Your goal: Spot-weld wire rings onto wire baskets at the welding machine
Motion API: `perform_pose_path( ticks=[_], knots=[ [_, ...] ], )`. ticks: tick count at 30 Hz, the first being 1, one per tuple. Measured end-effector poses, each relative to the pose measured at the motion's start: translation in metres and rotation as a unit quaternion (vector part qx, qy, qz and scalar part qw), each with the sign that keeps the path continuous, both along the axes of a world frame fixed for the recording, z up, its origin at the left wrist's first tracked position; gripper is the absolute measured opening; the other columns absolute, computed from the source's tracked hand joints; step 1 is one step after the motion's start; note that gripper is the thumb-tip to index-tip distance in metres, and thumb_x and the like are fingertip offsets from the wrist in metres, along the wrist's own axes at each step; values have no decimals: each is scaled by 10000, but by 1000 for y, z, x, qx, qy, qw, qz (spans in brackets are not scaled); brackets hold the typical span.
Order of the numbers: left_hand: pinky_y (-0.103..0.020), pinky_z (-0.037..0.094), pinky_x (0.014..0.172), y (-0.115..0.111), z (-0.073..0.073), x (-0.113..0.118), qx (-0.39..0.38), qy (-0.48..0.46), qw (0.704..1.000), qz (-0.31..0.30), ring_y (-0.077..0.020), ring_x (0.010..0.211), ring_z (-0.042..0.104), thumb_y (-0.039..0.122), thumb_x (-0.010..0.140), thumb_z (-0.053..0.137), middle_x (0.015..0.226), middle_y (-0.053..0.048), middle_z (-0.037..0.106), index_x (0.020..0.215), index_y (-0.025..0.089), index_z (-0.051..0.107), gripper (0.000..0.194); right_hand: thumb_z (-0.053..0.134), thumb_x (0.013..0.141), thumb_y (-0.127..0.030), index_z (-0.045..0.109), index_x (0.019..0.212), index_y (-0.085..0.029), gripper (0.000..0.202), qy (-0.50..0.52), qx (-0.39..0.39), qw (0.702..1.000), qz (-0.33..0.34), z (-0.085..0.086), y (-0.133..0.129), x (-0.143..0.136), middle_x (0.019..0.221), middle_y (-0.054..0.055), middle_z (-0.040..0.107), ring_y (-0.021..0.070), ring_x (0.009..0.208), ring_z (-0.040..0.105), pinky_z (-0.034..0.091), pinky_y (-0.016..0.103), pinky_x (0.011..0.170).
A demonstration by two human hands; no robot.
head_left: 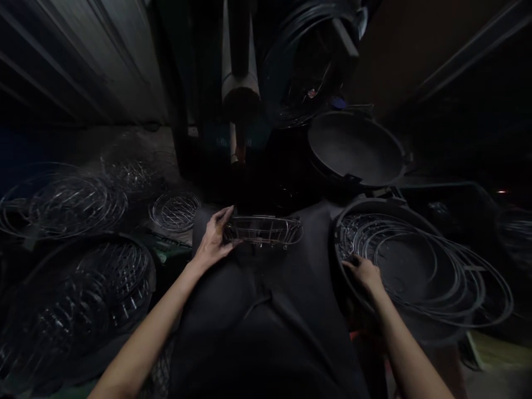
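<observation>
My left hand is closed on the left end of a shallow wire basket, thumb below and fingers above. The basket is held level over my dark-aproned lap, its long side facing me. My right hand is over the near left edge of a round dark tub. Its fingers are curled together beside the wire pieces; whatever they pinch is hidden or too small to make out. Large wire rings lie in the tub and stick out past its right rim.
A machine's thick post hangs straight ahead, beyond the basket. Another round pan stands behind the tub. On the left are a tub of wire grids, loose wire rings and a small round wire grid. The place is dim.
</observation>
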State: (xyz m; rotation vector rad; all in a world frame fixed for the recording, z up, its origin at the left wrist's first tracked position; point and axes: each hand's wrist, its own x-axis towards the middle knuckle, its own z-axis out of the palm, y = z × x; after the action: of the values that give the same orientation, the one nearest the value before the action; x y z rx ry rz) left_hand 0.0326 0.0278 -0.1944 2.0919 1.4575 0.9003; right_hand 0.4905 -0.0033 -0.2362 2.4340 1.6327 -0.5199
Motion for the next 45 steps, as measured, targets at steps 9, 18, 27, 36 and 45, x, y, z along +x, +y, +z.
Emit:
perform_pose_path(
  ticks=[9,18,27,36,45],
  knots=[
    [-372,506,835,21,16,5,-1,-63,997,44,-219,940,586,395,613,784,1061,-46,571,1236,241,470,715,577,768,-201,702,993,-194,257,15,-31,999,20,5,8,-23,977,95,710,228,937,656,469,263,813],
    [-349,458,844,25,57,25,17,-11,998,64,-222,958,558,360,647,752,1033,-51,572,1187,210,492,618,569,767,-322,701,895,-125,270,25,49,997,-49,70,11,-35,883,152,706,305,822,668,519,358,692],
    [-350,348,759,41,66,36,111,126,985,44,-237,881,489,343,791,619,994,-76,543,1273,172,444,541,711,681,-476,679,809,-159,343,547,191,815,-21,163,61,-209,715,38,657,176,605,638,529,287,568],
    [-364,349,773,41,67,23,87,121,987,63,-246,895,481,336,799,587,1004,-87,536,1263,167,451,512,589,805,-441,635,755,-167,282,475,260,834,105,146,86,-265,710,7,636,142,637,571,437,245,609],
    [-348,348,760,55,61,8,117,71,987,85,-230,879,494,334,797,615,991,-79,543,1233,162,443,499,566,828,-422,605,763,-177,256,474,289,820,138,143,102,-286,699,-3,603,139,651,545,418,242,634]
  ],
)
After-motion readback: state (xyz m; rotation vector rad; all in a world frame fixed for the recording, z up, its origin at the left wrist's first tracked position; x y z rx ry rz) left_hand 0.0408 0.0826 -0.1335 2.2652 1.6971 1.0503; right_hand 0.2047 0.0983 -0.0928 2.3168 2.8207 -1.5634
